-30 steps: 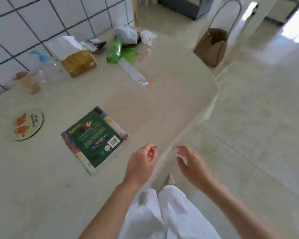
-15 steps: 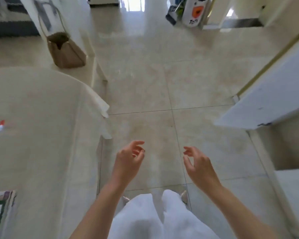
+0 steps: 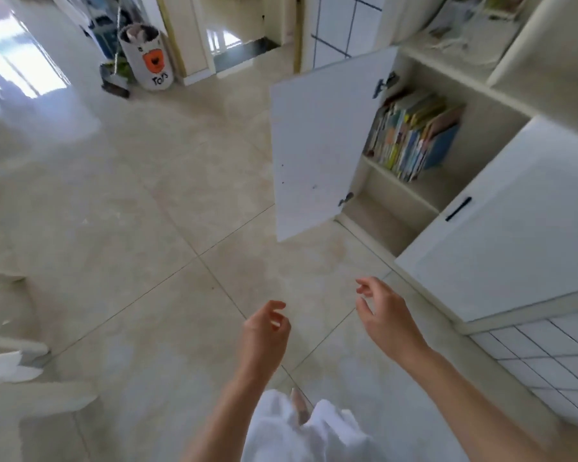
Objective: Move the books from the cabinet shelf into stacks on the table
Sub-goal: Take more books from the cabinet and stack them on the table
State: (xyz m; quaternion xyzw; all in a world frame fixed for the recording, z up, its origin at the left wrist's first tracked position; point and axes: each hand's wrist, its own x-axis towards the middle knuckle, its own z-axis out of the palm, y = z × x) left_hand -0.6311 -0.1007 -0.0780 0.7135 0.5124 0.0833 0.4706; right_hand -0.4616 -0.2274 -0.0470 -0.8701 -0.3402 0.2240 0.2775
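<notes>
We see the cabinet (image 3: 474,135) with its white door (image 3: 317,145) swung open over the tiled floor (image 3: 141,208). The books (image 3: 411,135) lean in a row on its shelf (image 3: 424,186). Our left hand (image 3: 264,338) and right hand (image 3: 386,315) hover empty, fingers loosely curled.

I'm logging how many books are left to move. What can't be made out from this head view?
- Books: motion blur merges the spines, and the open cabinet door covers the row's left end, so no count.
- Table: cut off by the left edge; any stacks are out of view.
- Lower shelf: partly behind the closed door.
</notes>
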